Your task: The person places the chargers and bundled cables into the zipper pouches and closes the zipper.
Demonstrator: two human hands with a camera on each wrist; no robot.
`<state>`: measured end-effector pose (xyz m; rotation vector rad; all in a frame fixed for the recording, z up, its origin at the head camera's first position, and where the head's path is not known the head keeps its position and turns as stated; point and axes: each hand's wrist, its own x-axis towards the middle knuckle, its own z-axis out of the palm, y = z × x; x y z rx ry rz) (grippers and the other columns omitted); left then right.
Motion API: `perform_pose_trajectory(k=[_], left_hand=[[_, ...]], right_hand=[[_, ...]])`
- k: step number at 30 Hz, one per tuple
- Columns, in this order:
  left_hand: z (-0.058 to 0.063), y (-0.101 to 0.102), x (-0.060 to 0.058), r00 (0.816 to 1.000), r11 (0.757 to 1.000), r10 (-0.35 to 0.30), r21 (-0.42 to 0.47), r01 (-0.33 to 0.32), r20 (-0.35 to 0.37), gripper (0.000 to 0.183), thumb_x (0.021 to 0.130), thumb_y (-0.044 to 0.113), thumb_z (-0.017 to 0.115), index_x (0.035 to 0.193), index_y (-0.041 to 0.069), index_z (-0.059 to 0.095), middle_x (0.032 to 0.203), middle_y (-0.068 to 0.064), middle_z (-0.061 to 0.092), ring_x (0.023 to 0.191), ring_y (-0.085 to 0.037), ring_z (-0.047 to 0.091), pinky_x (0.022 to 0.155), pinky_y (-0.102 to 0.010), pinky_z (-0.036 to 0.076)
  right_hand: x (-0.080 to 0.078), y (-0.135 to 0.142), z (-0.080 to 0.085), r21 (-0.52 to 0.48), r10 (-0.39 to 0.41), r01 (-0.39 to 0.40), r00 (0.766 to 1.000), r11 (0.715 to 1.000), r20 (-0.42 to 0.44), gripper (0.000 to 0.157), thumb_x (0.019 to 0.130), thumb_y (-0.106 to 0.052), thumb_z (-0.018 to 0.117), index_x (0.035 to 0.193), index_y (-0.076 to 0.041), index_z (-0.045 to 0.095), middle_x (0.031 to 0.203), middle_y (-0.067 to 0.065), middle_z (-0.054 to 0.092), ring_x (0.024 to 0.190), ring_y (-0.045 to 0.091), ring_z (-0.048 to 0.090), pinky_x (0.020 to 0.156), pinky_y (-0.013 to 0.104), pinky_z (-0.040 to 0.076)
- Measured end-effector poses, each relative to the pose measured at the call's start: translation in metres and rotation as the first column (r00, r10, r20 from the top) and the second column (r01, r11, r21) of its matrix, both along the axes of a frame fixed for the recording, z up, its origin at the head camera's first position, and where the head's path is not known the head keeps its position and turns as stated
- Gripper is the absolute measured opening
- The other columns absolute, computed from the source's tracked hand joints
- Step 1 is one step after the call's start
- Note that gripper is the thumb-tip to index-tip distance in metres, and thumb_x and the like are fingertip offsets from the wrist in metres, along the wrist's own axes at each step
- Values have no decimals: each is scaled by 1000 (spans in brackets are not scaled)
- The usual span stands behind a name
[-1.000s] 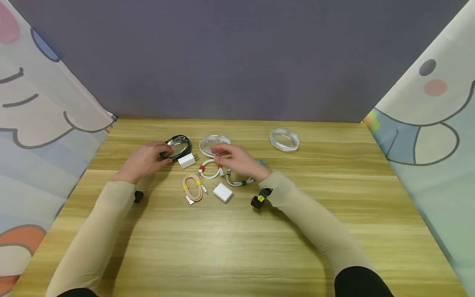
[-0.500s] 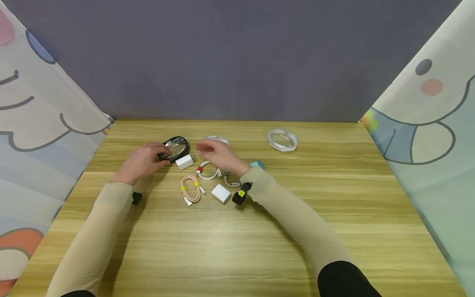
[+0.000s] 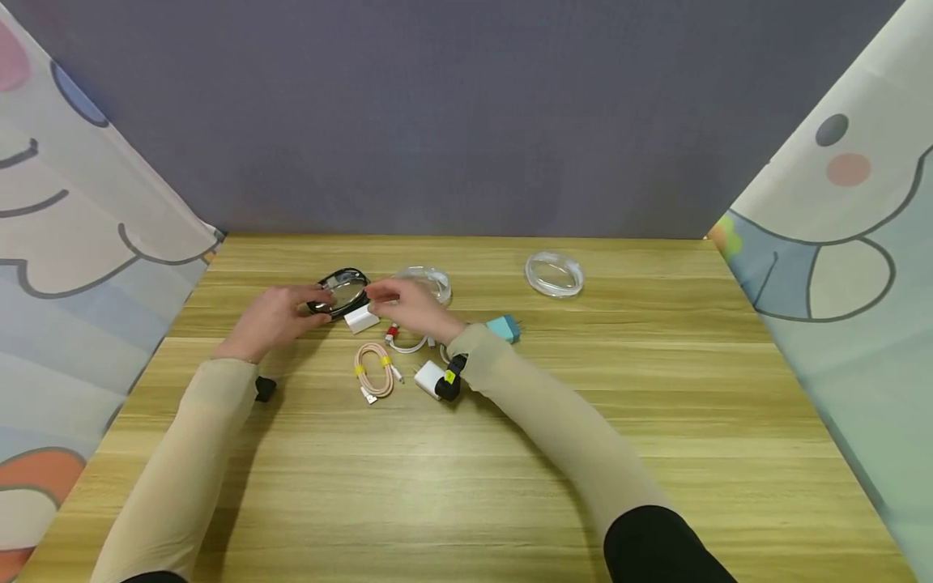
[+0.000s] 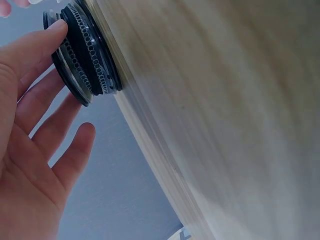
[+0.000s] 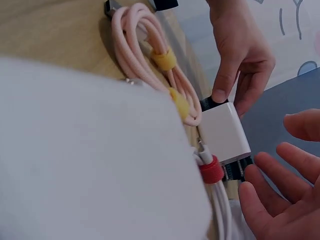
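Observation:
My left hand (image 3: pixel 273 324) grips a black coiled cable in a round, clear-walled case (image 4: pixel 80 47); thumb and fingers are on opposite sides. In the left wrist view the case stands on the wooden table. My right hand (image 3: pixel 414 309) reaches in from the other side with loose, spread fingers, nothing held. In the right wrist view, the fingertips (image 5: pixel 257 157) are right at the black case's edge. A white charger plug (image 5: pixel 225 132) lies in front of the case, partly hiding it. Near it are a pink cable (image 5: pixel 127 47) with yellow ties and a white cable with red ties (image 3: pixel 408 349).
A white cable coil in a clear case (image 3: pixel 439 283) lies behind my right hand, and a similar coil (image 3: pixel 534 279) farther right. A blue charger (image 3: pixel 503 328) sits beyond the right forearm. Another white charger (image 3: pixel 428 377) lies under the right wrist. A grey panel (image 3: pixel 466 121) closes off the back.
My right hand has moved left, from over the white coil to the black case's right side, uncovering the blue charger. The left hand has stayed at the black case.

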<state>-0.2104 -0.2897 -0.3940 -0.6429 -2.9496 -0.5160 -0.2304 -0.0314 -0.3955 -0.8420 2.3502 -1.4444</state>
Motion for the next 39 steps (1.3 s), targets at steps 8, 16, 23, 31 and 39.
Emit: perform_pose_trajectory(k=[8, 16, 23, 31, 39], left_hand=[[1, -1, 1, 997, 999, 39, 35, -41, 68, 27, 85, 28, 70, 110, 19, 71, 128, -11, 58, 112, -36, 55, 89, -54, 42], [-2, -5, -1, 995, 995, 47, 89, -54, 86, 26, 85, 29, 69, 109, 18, 71, 130, -13, 56, 105, -34, 60, 76, -46, 47], [-3, -5, -3, 995, 995, 46, 88, -54, 93, 26, 84, 28, 71, 108, 18, 72, 127, -14, 57, 113, -36, 55, 86, -52, 44], [-4, -6, -3, 994, 994, 49, 90, -58, 98, 26, 84, 29, 71, 108, 18, 72, 127, -14, 58, 114, -36, 54, 87, -53, 44], [-4, -7, -1, 990, 989, 77, 116, -91, 121, 27, 86, 34, 67, 109, 20, 71, 129, -10, 57, 95, -30, 62, 70, -43, 45]], right_hand=[[-5, -5, -9, 19, 6, -7, 998, 1000, 56, 42, 88, -21, 66, 129, -13, 57, 125, -4, 59, 111, 6, 54, 89, 18, 43], [-7, -7, -8, 104, 22, -21, 1000, 994, -5, 39, 88, -16, 67, 126, -12, 60, 123, -3, 61, 111, 7, 56, 90, 16, 41], [-8, -11, -2, 164, 27, -24, 999, 986, -19, 37, 89, -19, 65, 125, -11, 60, 122, -2, 62, 110, 7, 56, 89, 14, 41], [-9, -18, -2, 226, -19, 29, 999, 974, -48, 32, 86, -12, 68, 117, -12, 66, 115, -2, 66, 101, 6, 60, 83, 12, 42], [-10, -21, -5, 254, -55, 65, 997, 965, -45, 33, 80, -9, 73, 113, -13, 69, 107, -3, 69, 92, 3, 61, 79, 12, 43]])
